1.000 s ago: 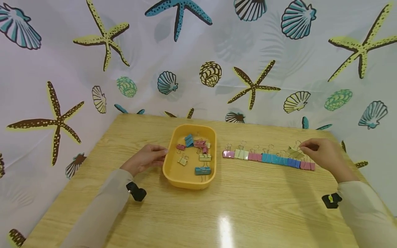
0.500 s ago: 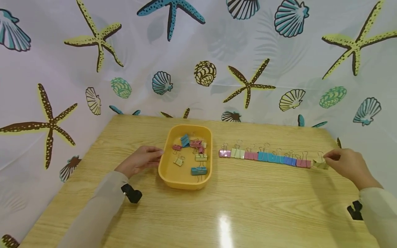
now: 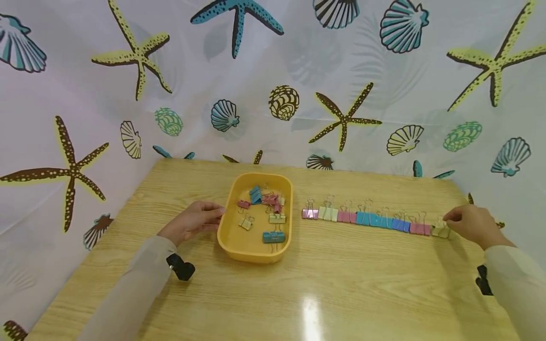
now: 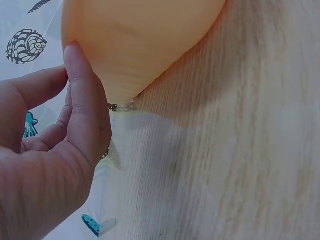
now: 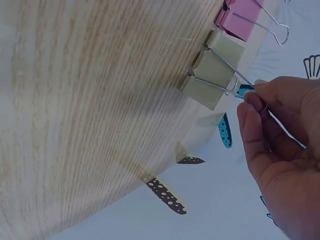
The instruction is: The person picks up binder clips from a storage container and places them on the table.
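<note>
My right hand (image 3: 473, 225) pinches a wire handle of a pale yellow binder clip (image 3: 441, 231), which stands at the right end of a row of binder clips. In the right wrist view, thumb and fingertips of this hand (image 5: 280, 125) meet on the handles of the yellow clip (image 5: 212, 72), beside a pink binder clip (image 5: 242, 17). My left hand (image 3: 194, 221) holds the left rim of a yellow plastic bin (image 3: 251, 255) between thumb and fingers. Inside lie several loose clips, among them a blue binder clip (image 3: 273, 237) and a small yellow one (image 3: 245, 222).
The row runs leftward through a pink clip (image 3: 420, 229), a dark blue clip (image 3: 401, 225), blue clips and others to a shiny pink-purple clip (image 3: 310, 213). A wooden table (image 3: 341, 284) lies beneath. Behind it hangs a white cloth (image 3: 256, 132) with sea motifs.
My right hand has moved right and down with the yellow clip, from above the row to its right end, where the clip now stands upright. The left hand stays on the bin.
</note>
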### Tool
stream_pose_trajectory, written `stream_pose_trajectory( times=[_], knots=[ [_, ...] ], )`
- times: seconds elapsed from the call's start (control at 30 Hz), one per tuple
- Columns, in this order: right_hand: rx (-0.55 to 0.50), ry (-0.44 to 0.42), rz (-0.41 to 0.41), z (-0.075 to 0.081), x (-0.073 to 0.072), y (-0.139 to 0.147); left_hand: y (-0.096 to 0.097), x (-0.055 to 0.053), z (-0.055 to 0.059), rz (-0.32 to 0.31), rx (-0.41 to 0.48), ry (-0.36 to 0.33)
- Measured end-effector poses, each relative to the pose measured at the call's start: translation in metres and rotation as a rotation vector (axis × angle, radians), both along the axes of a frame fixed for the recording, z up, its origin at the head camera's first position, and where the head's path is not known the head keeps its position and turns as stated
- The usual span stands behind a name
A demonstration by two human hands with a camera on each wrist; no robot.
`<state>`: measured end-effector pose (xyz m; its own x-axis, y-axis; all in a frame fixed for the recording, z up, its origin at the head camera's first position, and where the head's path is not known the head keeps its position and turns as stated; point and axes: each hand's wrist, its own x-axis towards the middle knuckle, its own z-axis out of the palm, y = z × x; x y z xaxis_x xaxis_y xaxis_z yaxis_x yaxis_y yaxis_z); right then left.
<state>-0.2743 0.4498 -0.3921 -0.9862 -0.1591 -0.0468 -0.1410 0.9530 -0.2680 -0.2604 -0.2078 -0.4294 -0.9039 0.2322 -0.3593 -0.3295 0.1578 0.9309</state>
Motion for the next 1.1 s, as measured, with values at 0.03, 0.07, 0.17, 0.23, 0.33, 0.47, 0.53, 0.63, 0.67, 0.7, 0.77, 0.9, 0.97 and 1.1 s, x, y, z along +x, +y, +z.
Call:
stream_pose_trajectory(
  times=[0.03, 0.07, 0.17, 0.23, 0.33, 0.47, 0.53, 0.63, 0.67, 0.7, 0.77, 0.9, 0.97, 1.1],
  knots=[
    [-0.002, 0.005, 0.002, -0.002, -0.002, 0.000, 0.000, 0.000, 0.000, 0.005, 0.001, -0.001],
    [-0.005, 0.011, 0.004, -0.003, -0.004, 0.000, -0.001, 0.000, 0.000, 0.000, 0.002, 0.003],
    [-0.012, 0.023, 0.008, -0.008, -0.008, -0.001, -0.001, 0.001, -0.001, 0.001, 0.006, 0.000],
    [-0.015, 0.031, 0.009, -0.011, -0.010, -0.003, -0.002, 0.001, -0.001, -0.007, 0.010, 0.006],
    [-0.015, 0.038, 0.010, -0.013, -0.011, -0.007, -0.002, 0.000, -0.001, -0.013, 0.018, 0.019],
    [-0.002, 0.040, 0.002, -0.011, -0.010, -0.012, -0.003, 0.000, -0.002, -0.016, 0.026, 0.027],
    [0.007, 0.037, -0.005, -0.011, -0.010, -0.014, -0.003, 0.000, -0.003, -0.011, 0.023, 0.024],
    [0.013, 0.025, -0.012, -0.011, -0.011, -0.014, -0.002, 0.000, -0.002, -0.007, 0.021, 0.023],
    [0.015, 0.022, -0.011, -0.011, -0.010, -0.013, -0.002, 0.000, -0.002, -0.008, 0.022, 0.023],
    [0.017, 0.018, -0.010, -0.011, -0.010, -0.013, -0.002, 0.000, -0.002, -0.008, 0.023, 0.023],
    [0.025, 0.019, 0.001, -0.011, -0.009, -0.013, -0.002, 0.000, -0.002, -0.010, 0.026, 0.023],
    [0.045, 0.034, 0.026, -0.011, -0.006, -0.017, -0.002, 0.000, -0.003, -0.009, 0.027, 0.022],
    [0.050, 0.048, 0.024, -0.010, -0.004, -0.021, -0.002, 0.001, -0.003, -0.007, 0.029, 0.020],
    [0.022, 0.149, -0.025, -0.008, 0.004, -0.032, -0.001, 0.002, -0.002, -0.007, 0.031, 0.019]
  ],
)
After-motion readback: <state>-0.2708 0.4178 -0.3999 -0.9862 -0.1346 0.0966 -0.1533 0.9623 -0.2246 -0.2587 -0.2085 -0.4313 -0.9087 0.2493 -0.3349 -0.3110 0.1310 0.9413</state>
